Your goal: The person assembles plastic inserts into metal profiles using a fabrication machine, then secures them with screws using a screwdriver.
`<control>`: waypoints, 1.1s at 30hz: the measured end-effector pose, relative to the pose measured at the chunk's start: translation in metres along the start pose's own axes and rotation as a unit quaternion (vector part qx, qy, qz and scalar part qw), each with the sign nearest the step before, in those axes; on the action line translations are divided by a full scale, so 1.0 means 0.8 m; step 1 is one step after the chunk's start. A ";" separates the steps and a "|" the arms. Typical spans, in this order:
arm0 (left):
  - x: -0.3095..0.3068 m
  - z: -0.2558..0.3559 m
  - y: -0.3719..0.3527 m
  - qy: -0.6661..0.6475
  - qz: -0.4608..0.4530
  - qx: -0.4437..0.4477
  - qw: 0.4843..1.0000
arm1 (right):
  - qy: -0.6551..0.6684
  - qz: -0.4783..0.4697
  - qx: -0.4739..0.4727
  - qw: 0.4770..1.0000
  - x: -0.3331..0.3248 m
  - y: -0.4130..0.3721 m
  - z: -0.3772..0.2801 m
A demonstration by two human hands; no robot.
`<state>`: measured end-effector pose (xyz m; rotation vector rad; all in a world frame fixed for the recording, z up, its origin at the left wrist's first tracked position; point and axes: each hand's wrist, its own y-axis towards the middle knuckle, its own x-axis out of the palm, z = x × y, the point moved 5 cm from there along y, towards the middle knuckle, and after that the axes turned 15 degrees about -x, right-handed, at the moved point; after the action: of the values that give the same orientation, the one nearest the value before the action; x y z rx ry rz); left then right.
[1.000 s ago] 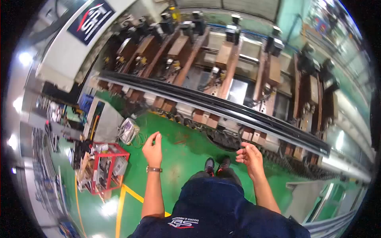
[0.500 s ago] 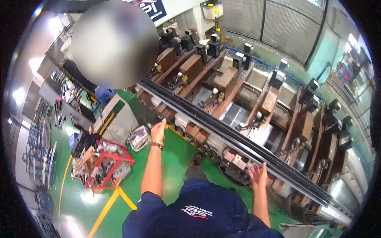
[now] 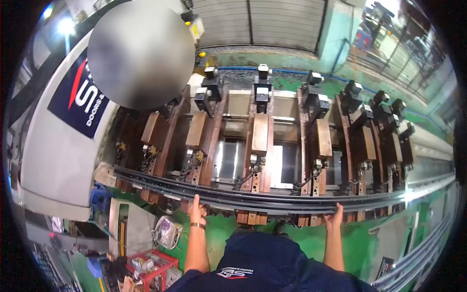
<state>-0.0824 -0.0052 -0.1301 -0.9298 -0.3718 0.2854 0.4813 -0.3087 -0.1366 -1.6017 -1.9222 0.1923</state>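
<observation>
Long black profiles (image 3: 262,198) lie side by side across the front of the machine supports. At their near edge, left of centre, is my left hand (image 3: 196,213), its thumb up against the nearest profile and its fingers curled below. Farther right, my right hand (image 3: 333,220) grips the same near edge, thumb on top; its fingertips are partly hidden beneath.
Behind the profiles stand several brown supports with clamp blocks (image 3: 260,134) and black clamp heads (image 3: 261,100). A white machine housing (image 3: 53,165) is at left. A red-framed cart (image 3: 155,267) holding scraps stands lower left. More long profiles (image 3: 418,253) are at lower right.
My view has turned, so the profiles now run nearly level across it. My left hand has come up to the near profile edge, and my right hand has closed from spread fingers.
</observation>
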 end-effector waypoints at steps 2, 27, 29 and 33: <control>0.010 0.008 -0.022 0.000 0.021 0.029 0.999 | 0.001 0.055 -0.046 0.997 0.014 -0.007 -0.004; 0.561 0.230 -0.038 -0.023 -0.142 0.156 0.977 | 0.052 -0.096 -0.196 0.975 0.439 0.251 -0.302; 0.586 0.248 0.026 -0.013 -0.121 0.132 0.984 | 0.017 -0.103 -0.181 0.978 0.463 0.322 -0.286; 0.633 0.271 0.069 -0.047 -0.050 0.105 0.992 | 0.008 -0.113 -0.145 0.983 0.524 0.378 -0.250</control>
<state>0.2762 0.3823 0.0370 -0.6902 -0.4632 0.2719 0.8130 0.1030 0.0291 -1.5383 -2.1790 -0.2038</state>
